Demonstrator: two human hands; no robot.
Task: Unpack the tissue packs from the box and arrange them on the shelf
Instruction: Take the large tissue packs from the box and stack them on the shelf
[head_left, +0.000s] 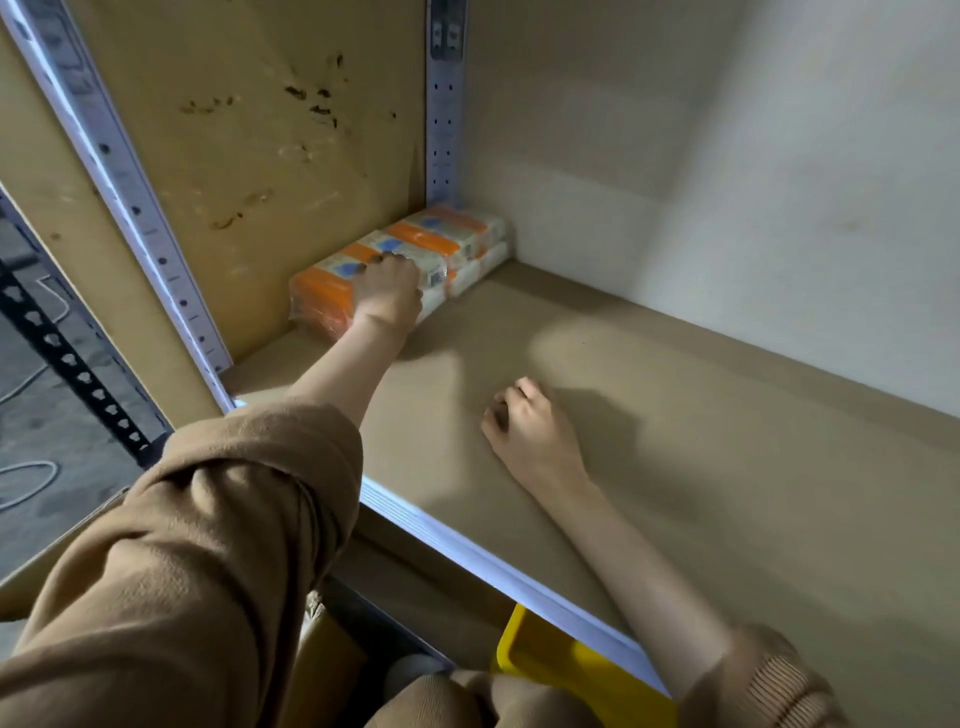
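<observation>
1. The shelf (649, 415) is a flat tan board with a pale metal front edge, framed by perforated metal uprights (444, 104); a stained brown side panel (260, 130) closes its left end and a plain pale wall (779, 182) its back.
2. The tissue packs (415, 249) sit in the shelf's back left corner, stacked in a row along the side panel. They are soft rectangular bundles in glossy clear wrap, orange and white with blue marks.
3. The left hand (387, 293) rests on the nearest pack, fingers curled over its top edge and closed against it.
4. The right hand (524, 421) lies on the bare board near the front edge, loosely curled, holding nothing.
5. Below the front edge a yellow bin (561, 670) shows; I cannot tell what it holds.
</observation>
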